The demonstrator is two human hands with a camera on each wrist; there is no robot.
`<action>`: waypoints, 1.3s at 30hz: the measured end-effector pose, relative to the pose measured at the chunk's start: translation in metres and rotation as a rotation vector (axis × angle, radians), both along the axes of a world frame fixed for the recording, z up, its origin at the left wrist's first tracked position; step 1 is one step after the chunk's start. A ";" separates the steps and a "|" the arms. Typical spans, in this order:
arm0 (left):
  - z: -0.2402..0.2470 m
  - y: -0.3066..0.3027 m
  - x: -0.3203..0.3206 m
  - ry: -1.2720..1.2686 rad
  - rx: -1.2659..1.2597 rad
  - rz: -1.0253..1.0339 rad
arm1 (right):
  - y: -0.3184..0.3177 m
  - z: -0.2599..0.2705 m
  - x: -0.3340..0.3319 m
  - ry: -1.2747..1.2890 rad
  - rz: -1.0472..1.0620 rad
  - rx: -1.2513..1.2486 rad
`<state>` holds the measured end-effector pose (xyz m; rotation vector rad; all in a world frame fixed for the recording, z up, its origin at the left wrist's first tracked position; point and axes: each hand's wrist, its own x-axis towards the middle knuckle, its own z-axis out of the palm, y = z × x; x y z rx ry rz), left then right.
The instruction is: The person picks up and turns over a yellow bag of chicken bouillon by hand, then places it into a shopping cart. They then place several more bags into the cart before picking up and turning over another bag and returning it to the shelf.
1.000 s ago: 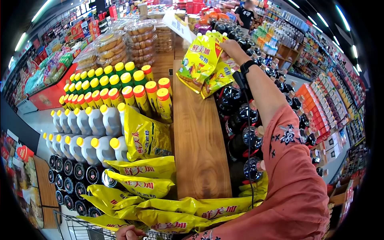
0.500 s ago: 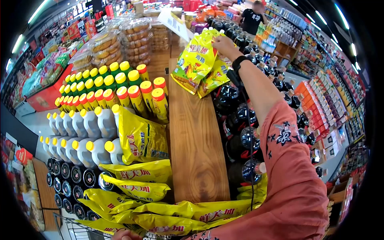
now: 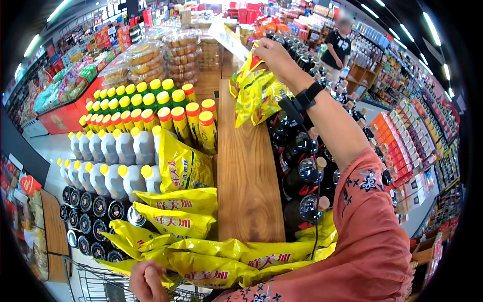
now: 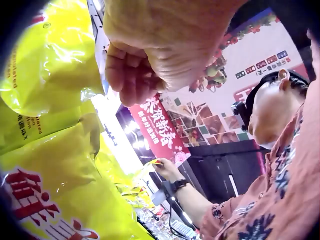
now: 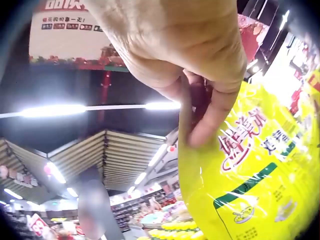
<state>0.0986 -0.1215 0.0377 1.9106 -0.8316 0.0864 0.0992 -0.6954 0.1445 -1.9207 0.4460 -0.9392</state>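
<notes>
My right hand (image 3: 276,58) is at the far end of the wooden board, pinching the top edge of a yellow seasoning bag (image 5: 250,170) between thumb and fingers. In the head view that bag is turned nearly edge-on. Another yellow bag (image 3: 259,98) stands just beyond the board, overlapping the held one. Low in the head view, my left hand (image 3: 148,282) hangs with fingers loosely curled and nothing visible in them. Beside it lies a row of yellow bags (image 3: 211,267) along the near end of the board.
Dark bottles (image 3: 302,211) line the right side of the wooden board (image 3: 249,191). To the left stand white-grey jugs (image 3: 121,146), yellow-capped containers (image 3: 193,121) and black-lidded jars (image 3: 100,206). A wire cart (image 3: 95,277) is at lower left. Farther off, a person (image 3: 338,48) stands in the aisle.
My right hand has tilted the pinched bag from facing me to nearly edge-on, exposing more of the bag behind. My left hand has risen farther into view.
</notes>
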 end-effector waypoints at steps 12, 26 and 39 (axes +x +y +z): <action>0.034 -0.021 -0.023 -0.054 -0.166 -0.345 | 0.278 0.097 -0.111 -0.134 0.296 0.083; 0.006 0.017 -0.049 0.505 -0.479 -0.209 | 0.417 0.038 -0.111 0.071 0.815 0.143; -0.016 0.068 -0.051 0.954 -0.828 -0.355 | 0.389 0.018 -0.145 0.166 0.432 -0.075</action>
